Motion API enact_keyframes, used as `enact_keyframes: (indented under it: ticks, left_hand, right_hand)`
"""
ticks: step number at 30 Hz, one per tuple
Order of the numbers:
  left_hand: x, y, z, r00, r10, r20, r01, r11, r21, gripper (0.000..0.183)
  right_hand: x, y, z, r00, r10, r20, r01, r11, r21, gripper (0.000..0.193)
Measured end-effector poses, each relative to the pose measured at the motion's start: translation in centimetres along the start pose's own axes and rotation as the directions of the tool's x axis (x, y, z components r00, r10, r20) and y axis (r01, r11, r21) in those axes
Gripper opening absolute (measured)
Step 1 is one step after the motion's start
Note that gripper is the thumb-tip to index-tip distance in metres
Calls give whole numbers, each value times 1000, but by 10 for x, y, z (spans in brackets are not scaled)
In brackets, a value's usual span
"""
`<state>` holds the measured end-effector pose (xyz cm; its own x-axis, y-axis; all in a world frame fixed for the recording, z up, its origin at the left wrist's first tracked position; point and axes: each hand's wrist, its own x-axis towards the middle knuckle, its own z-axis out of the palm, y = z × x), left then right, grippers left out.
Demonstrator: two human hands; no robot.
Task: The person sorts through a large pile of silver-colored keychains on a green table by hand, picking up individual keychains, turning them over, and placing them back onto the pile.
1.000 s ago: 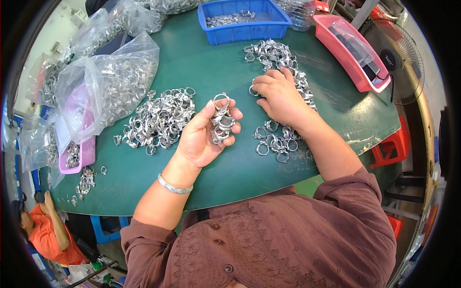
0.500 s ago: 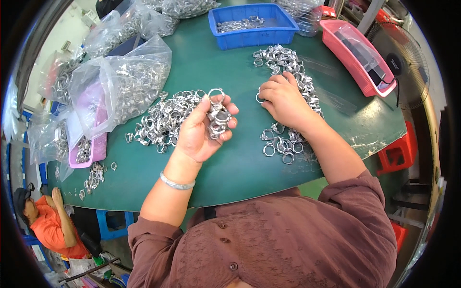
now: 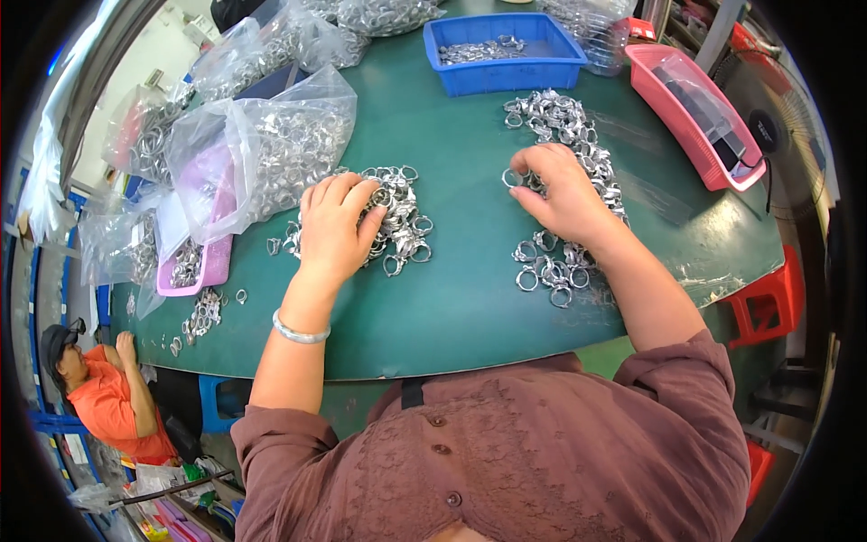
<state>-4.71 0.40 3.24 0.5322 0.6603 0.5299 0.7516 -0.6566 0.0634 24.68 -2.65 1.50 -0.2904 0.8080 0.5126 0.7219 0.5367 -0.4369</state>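
My left hand (image 3: 334, 226) lies palm down on the left pile of silvery metal rings (image 3: 397, 237), which have small lugs on them. Its fingers curl over several rings, and one ring (image 3: 381, 197) shows between thumb and forefinger; what lies under the palm is hidden. Over the left edge of the right pile (image 3: 591, 163), my right hand (image 3: 564, 194) pinches a single metal ring (image 3: 508, 179) between thumb and forefinger. A few rings (image 3: 551, 271) lie loosely at the near end of that pile, below my right wrist.
Clear plastic bags (image 3: 302, 144) full of rings crowd the left, around a pink-purple basket (image 3: 217, 262). A blue tray (image 3: 506, 77) with rings stands at the back, and a pink basket (image 3: 664, 108) at the right. A person in orange (image 3: 113, 411) is at far left.
My left hand has turned from palm up, with several rings in it, to palm down on the left pile. My right hand stays by the right pile, its pinched ring now plainly visible.
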Motion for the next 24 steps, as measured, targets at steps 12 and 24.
enact_keyframes:
  ticks: [12,24]
  left_hand:
    - [10,18,-1,999,34,40,-36,998,42,34]
    - [31,91,31,954,-132,268,291,607,-739,45]
  right_hand:
    - [-1,-10,1,998,62,25,-66,884,463,42]
    - [-2,-20,-2,998,-61,-10,59,912,406,43]
